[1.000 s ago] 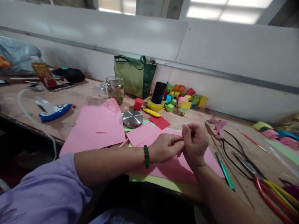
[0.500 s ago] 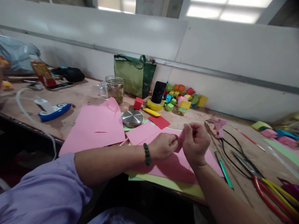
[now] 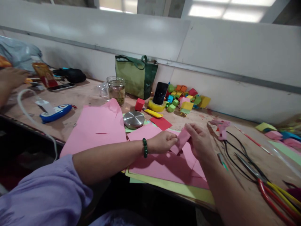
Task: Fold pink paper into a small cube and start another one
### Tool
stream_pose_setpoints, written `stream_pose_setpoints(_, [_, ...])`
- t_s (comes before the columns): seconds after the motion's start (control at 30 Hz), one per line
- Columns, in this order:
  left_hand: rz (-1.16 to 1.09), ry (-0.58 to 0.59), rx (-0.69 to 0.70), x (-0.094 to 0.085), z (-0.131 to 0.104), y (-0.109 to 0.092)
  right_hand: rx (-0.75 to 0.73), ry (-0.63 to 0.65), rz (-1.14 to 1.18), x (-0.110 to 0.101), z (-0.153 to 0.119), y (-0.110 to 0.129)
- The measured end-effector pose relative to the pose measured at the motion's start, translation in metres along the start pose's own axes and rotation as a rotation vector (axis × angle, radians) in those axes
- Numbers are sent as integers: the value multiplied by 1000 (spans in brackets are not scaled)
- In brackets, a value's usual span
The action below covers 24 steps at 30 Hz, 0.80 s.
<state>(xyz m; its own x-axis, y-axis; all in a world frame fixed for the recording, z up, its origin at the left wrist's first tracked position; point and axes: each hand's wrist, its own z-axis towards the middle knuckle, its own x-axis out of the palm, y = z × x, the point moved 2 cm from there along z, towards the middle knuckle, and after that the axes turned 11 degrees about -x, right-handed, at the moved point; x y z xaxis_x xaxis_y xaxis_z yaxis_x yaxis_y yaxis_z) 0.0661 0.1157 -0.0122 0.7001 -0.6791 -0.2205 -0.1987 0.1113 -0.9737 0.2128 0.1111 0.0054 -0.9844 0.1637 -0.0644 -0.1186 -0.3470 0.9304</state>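
Observation:
Between my two hands a small folded piece of pink paper (image 3: 182, 140) is held above the table. My left hand (image 3: 164, 141), with a green bead bracelet at the wrist, pinches its left edge. Thumb and fingers of my right hand (image 3: 198, 138) grip the upper right corner. Beneath them lies a large pink sheet (image 3: 162, 168) on top of yellow paper (image 3: 188, 192). A second pink sheet (image 3: 94, 125) with a short slit lies to the left. A red paper square (image 3: 161, 123) rests just beyond my hands.
Beyond the papers are a round metal tin (image 3: 134, 120), a yellow cutter (image 3: 153, 113), a glass mug (image 3: 116, 91) and many paper cubes (image 3: 178, 97). A pink glue gun (image 3: 221, 127) and scissors (image 3: 263, 185) lie right. Another person's hand (image 3: 11, 78) shows at far left.
The pink piece has turned so its flat face shows more. My right hand has opened out from a curled grip to its corner. Another person's hand has come in at far left.

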Motion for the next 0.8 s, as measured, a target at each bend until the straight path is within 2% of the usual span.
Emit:
stream_pose_setpoints(0.1, [150, -50, 28, -3, -2, -3, 65, 128, -1, -4, 2, 3])
stream_pose_setpoints(0.27, [390, -94, 64, -6, -5, -10, -79, 209, -89, -18, 4, 12])
stream_pose_setpoints(0.33, [534, -71, 73, -8, -7, -11, -177, 329, -208, -21, 4, 18])
stream_pose_setpoints(0.43, [769, -74, 97, -9, -9, -10, -421, 502, -446, -19, 1, 27])
stream_pose_setpoints(0.5, [821, -90, 110, -11, -10, -10, -519, 574, -555, -17, -1, 29])
stream_pose_setpoints(0.57, [748, -112, 137, -16, -12, -13, -548, 581, -567, -17, -2, 31])
stream_pose_setpoints(0.6, [641, -115, 148, -19, -13, -16, -555, 548, -535, -19, -2, 32])
stream_pose_setpoints(0.73, [-57, -92, 116, -32, -17, -24, -547, 331, -281, -29, 2, 37])
stream_pose_setpoints(0.8, [-255, -97, 144, -33, -18, -25, -539, 218, -174, -32, 3, 37])
